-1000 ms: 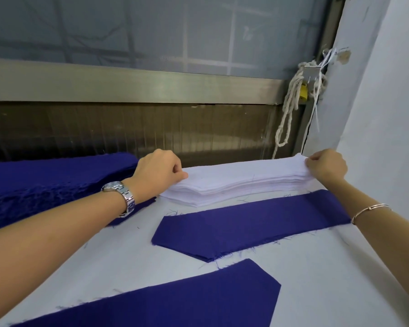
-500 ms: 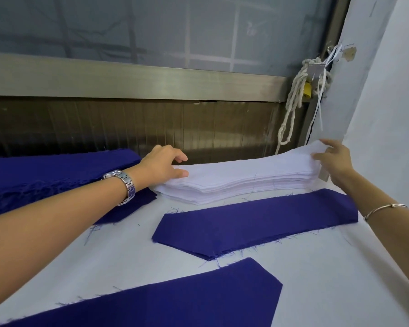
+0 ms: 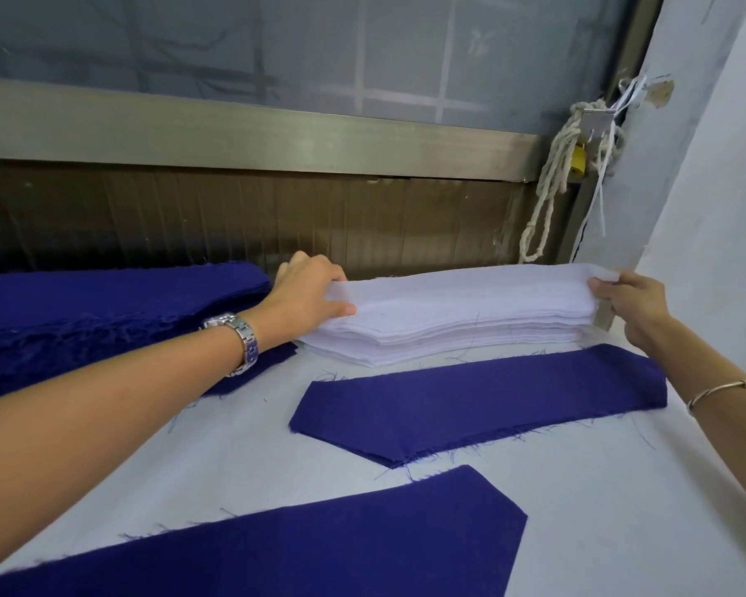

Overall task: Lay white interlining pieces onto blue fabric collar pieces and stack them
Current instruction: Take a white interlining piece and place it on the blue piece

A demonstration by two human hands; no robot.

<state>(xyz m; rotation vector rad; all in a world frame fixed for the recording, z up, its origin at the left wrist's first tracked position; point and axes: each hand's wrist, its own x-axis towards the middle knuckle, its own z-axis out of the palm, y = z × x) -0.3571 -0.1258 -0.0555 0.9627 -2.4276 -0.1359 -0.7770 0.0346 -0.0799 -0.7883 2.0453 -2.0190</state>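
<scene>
A stack of white interlining pieces (image 3: 448,342), long strips with pointed ends, lies at the far edge of the white-covered counter (image 3: 621,510). The left hand (image 3: 306,295) pinches the left end of the top white interlining sheet (image 3: 470,290) between thumb and curled fingers. The right hand (image 3: 634,308) pinches its right end the same way, so the sheet is stretched between the hands, raised a little above the stack. Just in front of the stack and apart from it, a long blue fabric collar piece (image 3: 479,402) with frayed edges lies flat on the counter. A second blue collar piece (image 3: 319,545) lies nearer the camera. A thick pile of blue fabric pieces (image 3: 104,312) sits to the left, partly under the left forearm. A silver metal wristwatch (image 3: 238,342) circles the left wrist and a thin silver bangle (image 3: 724,389) the right. A knotted off-white rope (image 3: 552,187) hangs at the back right corner beside a yellow padlock (image 3: 578,159).
</scene>
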